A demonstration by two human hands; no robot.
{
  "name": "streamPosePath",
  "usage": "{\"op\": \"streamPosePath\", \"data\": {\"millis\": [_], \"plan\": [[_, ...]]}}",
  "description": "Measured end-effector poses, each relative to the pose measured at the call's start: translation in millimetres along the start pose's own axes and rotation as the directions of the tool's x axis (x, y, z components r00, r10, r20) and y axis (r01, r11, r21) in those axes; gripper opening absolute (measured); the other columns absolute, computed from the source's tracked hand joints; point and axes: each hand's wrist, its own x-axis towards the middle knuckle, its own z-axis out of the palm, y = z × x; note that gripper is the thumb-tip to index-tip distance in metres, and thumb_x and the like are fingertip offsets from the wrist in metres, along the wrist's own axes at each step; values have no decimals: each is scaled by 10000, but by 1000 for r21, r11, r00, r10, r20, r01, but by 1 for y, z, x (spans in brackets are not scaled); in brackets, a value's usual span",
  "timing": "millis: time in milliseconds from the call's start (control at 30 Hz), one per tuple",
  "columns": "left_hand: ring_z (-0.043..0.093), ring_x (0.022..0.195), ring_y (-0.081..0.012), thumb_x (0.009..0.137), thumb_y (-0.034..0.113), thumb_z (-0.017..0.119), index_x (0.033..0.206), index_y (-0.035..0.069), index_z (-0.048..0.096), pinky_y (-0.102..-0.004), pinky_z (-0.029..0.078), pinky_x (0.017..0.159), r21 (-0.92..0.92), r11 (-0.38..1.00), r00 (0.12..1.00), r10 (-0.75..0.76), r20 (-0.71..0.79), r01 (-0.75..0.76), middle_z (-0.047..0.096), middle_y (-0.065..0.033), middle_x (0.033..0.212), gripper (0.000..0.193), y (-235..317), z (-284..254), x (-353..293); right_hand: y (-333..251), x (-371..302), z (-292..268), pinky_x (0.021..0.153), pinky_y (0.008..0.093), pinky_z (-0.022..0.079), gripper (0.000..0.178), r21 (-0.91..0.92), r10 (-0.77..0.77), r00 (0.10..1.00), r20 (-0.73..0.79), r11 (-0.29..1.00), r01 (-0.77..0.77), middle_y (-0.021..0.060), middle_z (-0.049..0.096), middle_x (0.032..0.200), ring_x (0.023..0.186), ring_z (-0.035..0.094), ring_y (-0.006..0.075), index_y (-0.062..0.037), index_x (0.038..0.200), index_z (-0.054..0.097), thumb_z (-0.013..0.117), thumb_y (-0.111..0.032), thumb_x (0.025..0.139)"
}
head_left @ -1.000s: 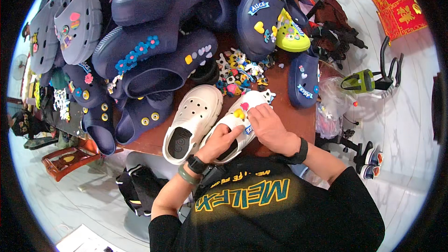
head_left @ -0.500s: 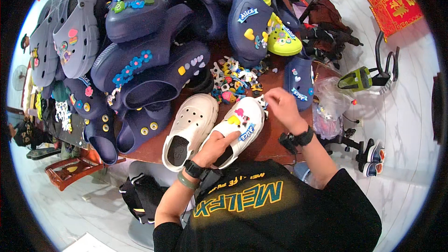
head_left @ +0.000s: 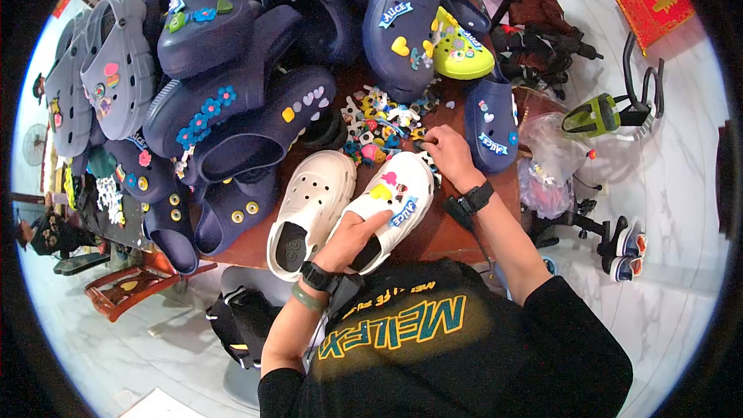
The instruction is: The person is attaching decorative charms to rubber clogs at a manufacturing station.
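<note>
My left hand (head_left: 347,244) grips a white clog (head_left: 416,174) by its opening, with the thumb over the upper. Pink, yellow and blue shoe charms sit on that clog's upper. My right hand (head_left: 451,156) is just beyond its toe, at the near right edge of a pile of loose shoe charms (head_left: 379,125). Its fingers are bent and pressed together; whatever may be in them is too small to make out. Left of the held clog lies a plain beige-white clog (head_left: 319,186) with bare holes.
Dark blue clogs (head_left: 224,112) with charms are heaped at the left and back of the brown table (head_left: 457,240). A lime clog (head_left: 460,58) and a blue clog (head_left: 493,135) lie at the right. Beyond the table's right edge hangs a clear plastic bag (head_left: 546,151).
My right hand has come left and slightly toward the far side, to the edge of the charm pile. The left hand keeps its hold on the white clog. The whole view has shifted slightly.
</note>
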Motion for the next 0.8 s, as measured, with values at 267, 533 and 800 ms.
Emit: {"op": "streamPosePath", "data": {"millis": [267,533,800], "plan": [[595,901,-112,898,178,600,1139,-20,566,-254,473,775,-44,999,1000,-11,-18,11,636,-52,1055,314,0,3,-4,0,1,3,667,356,470,180,115,-45,994,-95,992,56,141,570,908,759,583,288,-47,938,633,658,-65,761],[594,914,-112,895,174,600,1176,-19,546,-255,474,781,-13,1000,1000,-9,9,9,629,-53,1077,345,-2,5,-4,17,1,7,802,407,466,207,11,-74,996,-42,997,74,175,595,941,908,574,343,-10,958,638,638,-71,761],[590,881,-104,894,236,599,1128,-19,587,-259,464,762,58,997,999,45,3,-45,648,-40,1030,346,9,-2,6,-26,-3,-27,623,305,474,177,272,-6,993,-118,962,39,108,644,855,681,596,194,-1,944,631,647,-85,788]]}}
